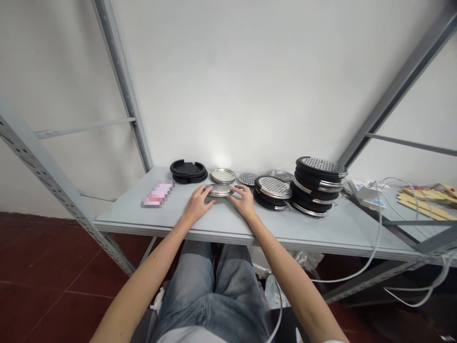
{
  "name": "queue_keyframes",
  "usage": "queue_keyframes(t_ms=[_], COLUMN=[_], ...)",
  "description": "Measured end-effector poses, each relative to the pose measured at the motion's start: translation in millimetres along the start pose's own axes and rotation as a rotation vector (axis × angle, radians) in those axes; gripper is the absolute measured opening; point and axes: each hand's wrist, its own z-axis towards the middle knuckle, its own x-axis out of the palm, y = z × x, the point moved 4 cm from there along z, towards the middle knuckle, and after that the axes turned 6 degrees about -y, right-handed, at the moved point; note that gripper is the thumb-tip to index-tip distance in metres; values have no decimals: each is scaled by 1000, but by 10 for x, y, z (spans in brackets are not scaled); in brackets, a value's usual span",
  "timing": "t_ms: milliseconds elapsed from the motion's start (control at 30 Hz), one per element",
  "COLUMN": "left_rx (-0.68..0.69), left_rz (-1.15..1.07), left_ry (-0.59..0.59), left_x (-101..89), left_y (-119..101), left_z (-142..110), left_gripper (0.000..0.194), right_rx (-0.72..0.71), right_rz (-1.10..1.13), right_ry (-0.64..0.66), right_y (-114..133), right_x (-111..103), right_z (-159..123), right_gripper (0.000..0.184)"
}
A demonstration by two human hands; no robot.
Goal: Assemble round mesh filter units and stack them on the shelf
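Observation:
Between my two hands, a round perforated metal disc [220,190] with a shiny rim lies at the middle of the grey table. My left hand [198,202] grips its left edge with thumb and fingertips. On the opposite edge, the fingers of my right hand [243,199] are closed around the rim. Just behind it sits a small stack of plain silvery discs [223,175]. Black plastic rings [188,170] are piled to the back left. A flat perforated plate [247,179] lies behind my right hand.
To the right stand a low stack of black-rimmed perforated discs [274,187] and a taller one [317,186]. A pixelated pink item [157,194] lies at left. Metal shelf posts [123,81] flank the grey table [214,222]. White cables [373,257] hang at right, near yellow strips [424,207].

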Motion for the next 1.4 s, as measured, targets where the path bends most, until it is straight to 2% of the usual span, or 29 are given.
queue_keyframes(t_ms=[200,400,467,567,700,800,867,967,1100,1233,1400], left_rx=[128,211,229,218,127,36,12,0,14,77,129], left_rz=[33,1,-20,-40,-112,-184,-204,-186,-97,-34,-22], left_ry=[10,-28,-27,-18,6,21,40,49,-27,-53,-74], left_x=[-5,13,27,48,38,12,12,26,7,-34,-55], left_y=[-102,-96,-83,-52,-22,-16,-19,-6,8,-57,-107], left_z=[4,-4,-7,-10,-5,3,7,8,5,-2,4], left_gripper=[49,35,30,29,31,31,31,32,41,44,37], right_rx=[-57,-281,-311,-260,-74,-3,6,-1,-82,-174,-243], right_rz=[-73,-65,-64,-40,39,108,130,114,74,40,2], right_ry=[-37,50,67,58,4,12,-3,-48,-58,-34,33], right_y=[84,304,334,274,55,-51,-63,-22,90,180,250], right_x=[-45,-29,-22,-20,-30,-22,-30,-59,-76,-76,-66], right_z=[7,-12,-20,-14,22,40,43,34,12,-1,-11], right_gripper=[19,16,16,25,42,43,38,27,20,17,16])
